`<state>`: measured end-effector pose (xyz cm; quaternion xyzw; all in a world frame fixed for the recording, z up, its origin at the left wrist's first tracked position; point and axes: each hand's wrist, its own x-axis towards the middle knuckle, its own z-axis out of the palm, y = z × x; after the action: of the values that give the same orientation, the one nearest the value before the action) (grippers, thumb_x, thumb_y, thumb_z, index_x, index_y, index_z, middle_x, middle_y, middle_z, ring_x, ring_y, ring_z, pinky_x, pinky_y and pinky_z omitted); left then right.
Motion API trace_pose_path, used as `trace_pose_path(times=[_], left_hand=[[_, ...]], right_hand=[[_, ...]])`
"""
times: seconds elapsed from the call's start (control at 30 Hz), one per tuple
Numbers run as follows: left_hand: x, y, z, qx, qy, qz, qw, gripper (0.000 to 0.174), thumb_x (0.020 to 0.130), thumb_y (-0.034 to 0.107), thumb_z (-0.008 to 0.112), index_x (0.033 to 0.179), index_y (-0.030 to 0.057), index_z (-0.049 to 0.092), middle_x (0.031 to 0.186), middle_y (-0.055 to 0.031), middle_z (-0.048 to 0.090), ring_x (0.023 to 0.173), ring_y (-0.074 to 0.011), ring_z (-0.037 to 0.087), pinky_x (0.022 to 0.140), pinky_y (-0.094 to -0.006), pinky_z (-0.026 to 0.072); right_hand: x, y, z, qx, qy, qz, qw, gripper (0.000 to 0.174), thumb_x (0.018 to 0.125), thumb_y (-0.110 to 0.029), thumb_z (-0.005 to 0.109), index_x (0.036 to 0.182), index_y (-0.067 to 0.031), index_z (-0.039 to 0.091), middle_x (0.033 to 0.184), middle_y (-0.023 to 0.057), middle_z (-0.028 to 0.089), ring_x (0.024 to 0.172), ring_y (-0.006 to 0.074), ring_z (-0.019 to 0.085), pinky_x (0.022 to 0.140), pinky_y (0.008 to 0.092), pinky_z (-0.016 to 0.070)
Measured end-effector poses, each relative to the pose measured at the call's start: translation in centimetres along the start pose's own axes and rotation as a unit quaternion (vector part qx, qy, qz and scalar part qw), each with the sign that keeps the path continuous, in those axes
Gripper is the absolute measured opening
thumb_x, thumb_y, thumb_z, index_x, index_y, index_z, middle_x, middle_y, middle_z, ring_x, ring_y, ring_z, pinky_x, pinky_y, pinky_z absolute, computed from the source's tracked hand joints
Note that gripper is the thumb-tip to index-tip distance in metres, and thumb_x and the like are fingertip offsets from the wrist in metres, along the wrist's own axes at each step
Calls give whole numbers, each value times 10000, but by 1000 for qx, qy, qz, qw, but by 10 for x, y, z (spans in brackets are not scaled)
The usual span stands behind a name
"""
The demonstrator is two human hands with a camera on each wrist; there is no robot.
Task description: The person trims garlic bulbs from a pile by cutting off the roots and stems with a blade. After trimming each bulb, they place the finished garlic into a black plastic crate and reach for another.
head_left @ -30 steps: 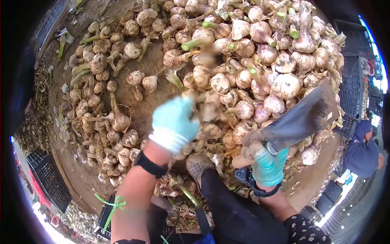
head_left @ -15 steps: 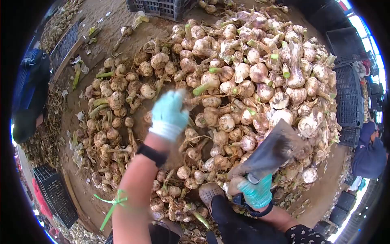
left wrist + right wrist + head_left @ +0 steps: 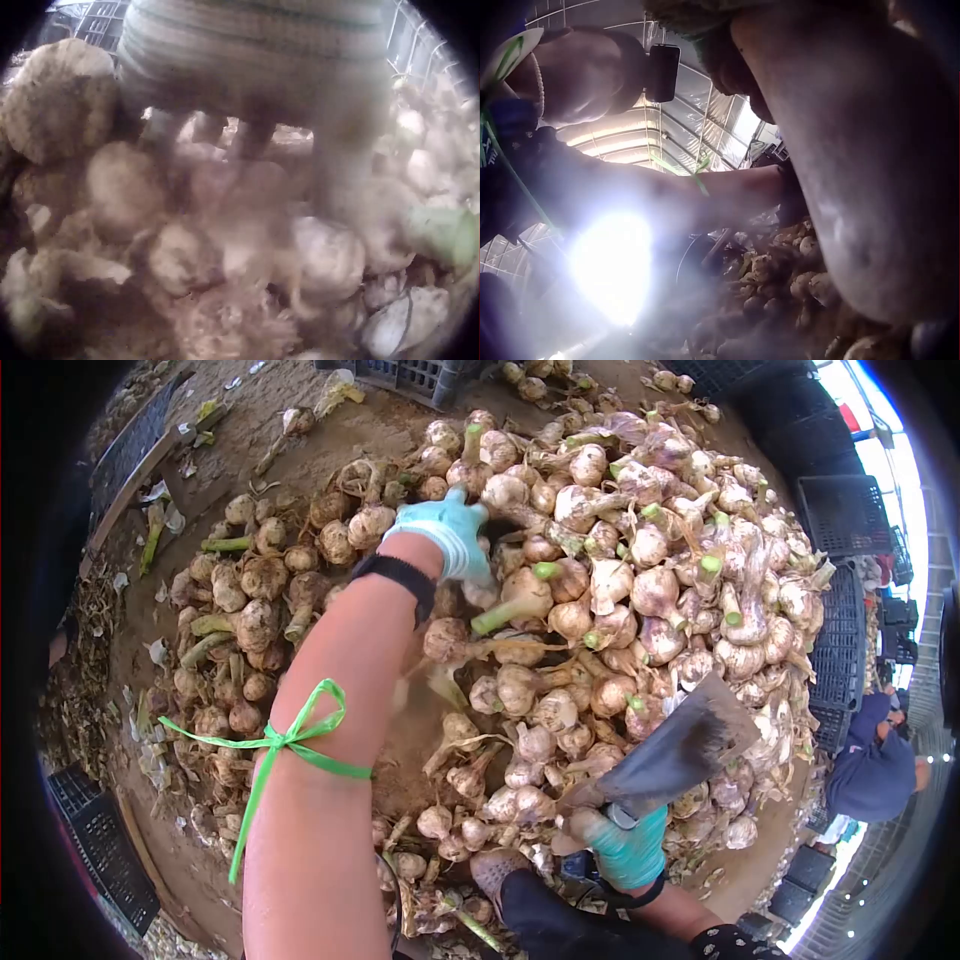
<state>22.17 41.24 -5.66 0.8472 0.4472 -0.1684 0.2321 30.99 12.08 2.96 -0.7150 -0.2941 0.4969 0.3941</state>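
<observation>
My left hand (image 3: 440, 535), in a pale teal glove, reaches far into the heap of garlic bulbs (image 3: 620, 590). In the left wrist view its fingers point down, apart from one another, over blurred bulbs (image 3: 184, 259); the fingertips blend into them. My right hand (image 3: 630, 845), in a darker teal glove, grips the handle of a broad-bladed cleaver (image 3: 660, 755) low over the heap's near right side. The blade is dark and smeared with dirt, and it slants up and to the right. Some bulbs carry cut green stems (image 3: 510, 610).
Black plastic crates (image 3: 840, 630) stand along the right, another crate (image 3: 415, 375) at the top and one at lower left (image 3: 100, 845). A person in dark blue (image 3: 870, 770) sits at the right. My shoe (image 3: 495, 870) is at the heap's near edge. Bare soil (image 3: 260, 410) shows beyond the bulbs.
The left hand has moved forward from the near middle to the far side of the heap. The right hand still grips the cleaver, its blade slanting much as before. The head view has shifted.
</observation>
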Motion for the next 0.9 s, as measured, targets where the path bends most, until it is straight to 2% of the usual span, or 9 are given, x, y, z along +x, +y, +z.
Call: trace_pose_path(times=[0.17,0.27,0.37,0.43,0.53,0.63,0.73,0.83,0.9], left_hand=[[-29,-7,2,64,-47,34,996,578,602,335,718,1122,140,557,1266,-137,368,1060,-324,482,905,-382,417],[-47,-11,28,188,-8,41,981,478,629,317,698,1067,162,585,1269,-119,365,1134,-315,403,892,-493,385],[-56,-29,48,154,56,62,984,452,655,316,658,1072,168,565,1204,-133,428,1082,-320,459,848,-465,413],[-63,-32,55,65,-28,-20,997,381,706,287,587,1063,156,559,1130,-119,488,1013,-283,520,807,-438,436],[-103,-57,72,-27,-48,-38,998,269,712,316,558,925,155,524,1042,-148,495,890,-287,570,705,-395,476],[-156,-75,105,60,-36,-36,997,402,654,295,609,1019,160,510,976,-141,493,902,-311,526,731,-423,442],[-187,-78,90,79,-57,-28,995,425,647,282,611,1037,140,519,1036,-176,494,921,-332,531,761,-441,442],[-184,-77,53,29,-138,-20,990,448,643,270,615,1051,110,521,1085,-197,502,942,-332,540,800,-427,444],[-154,-57,2,131,-372,8,919,558,639,253,624,1147,79,472,1108,-206,513,963,-313,546,818,-391,451]], right_hand=[[-1,2,13,74,1,-8,997,153,713,-64,647,838,17,615,739,58,609,671,134,571,601,246,449],[-6,-3,29,64,18,-6,998,142,670,-92,634,739,17,576,676,88,589,644,173,566,607,278,450],[-10,-2,34,36,28,-18,999,147,650,-104,625,697,17,557,648,103,578,627,189,562,610,296,451],[-12,1,33,20,21,-30,999,147,652,-102,621,706,18,557,652,103,577,625,186,560,610,298,452],[-18,6,32,116,22,18,993,134,704,-44,635,827,6,618,716,31,608,569,85,541,514,207,420],[-19,3,42,93,27,40,994,193,665,-117,622,774,32,565,675,98,582,569,150,544,549,264,441],[-23,0,40,69,-16,92,993,165,675,-80,620,783,36,574,680,90,593,567,130,550,537,256,441],[-21,2,37,72,-28,84,993,135,674,-41,607,783,36,586,690,80,601,575,127,554,545,260,444],[-16,7,30,61,-25,66,996,128,670,-20,598,786,34,592,697,75,605,577,126,555,549,261,446]])
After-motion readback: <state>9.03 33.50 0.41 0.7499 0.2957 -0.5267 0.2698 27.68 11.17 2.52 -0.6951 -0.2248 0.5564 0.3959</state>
